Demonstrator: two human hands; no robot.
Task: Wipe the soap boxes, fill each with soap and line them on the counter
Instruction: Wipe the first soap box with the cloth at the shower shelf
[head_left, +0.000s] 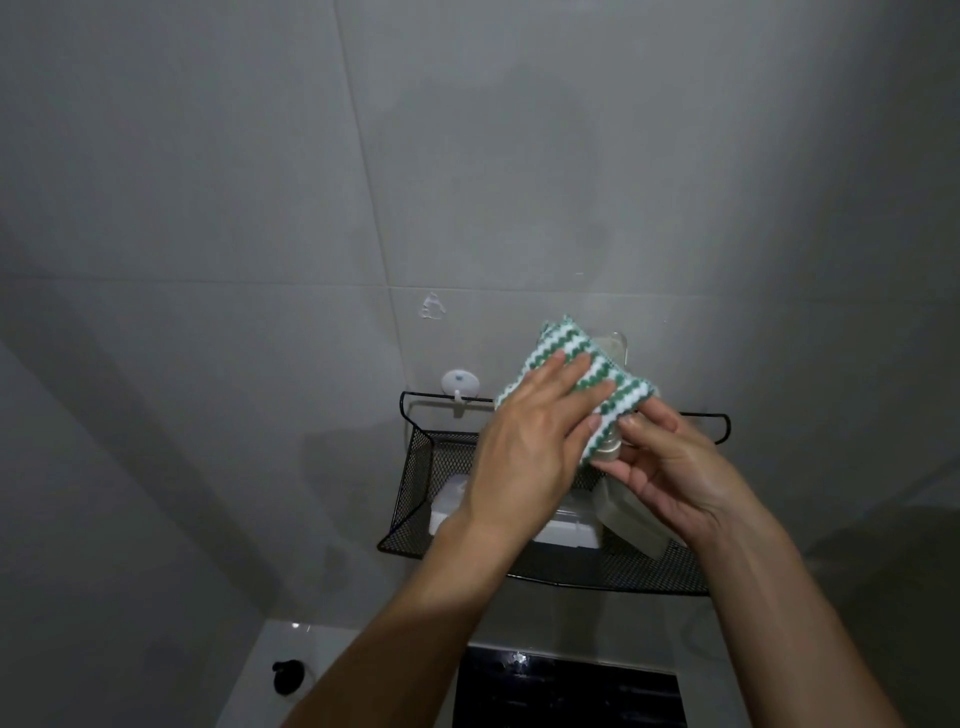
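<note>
A green-and-white striped cloth (597, 374) lies over a clear soap box (609, 451), both held up in front of the tiled wall. My left hand (524, 447) presses the cloth onto the box with straight fingers and thumb. My right hand (670, 467) grips the box from below and the right, its fingers curled round the lower end. Most of the box is hidden by the cloth; one clear corner shows at the top. Below, a white soap box (452, 506) and a translucent box (631, 519) sit in a black mesh basket (415, 467).
The basket hangs on the grey tiled wall, with a white round hook (460, 383) above its left end. Under it runs a white counter (311, 660) with a black glossy panel (566, 691) and a small black knob (288, 675).
</note>
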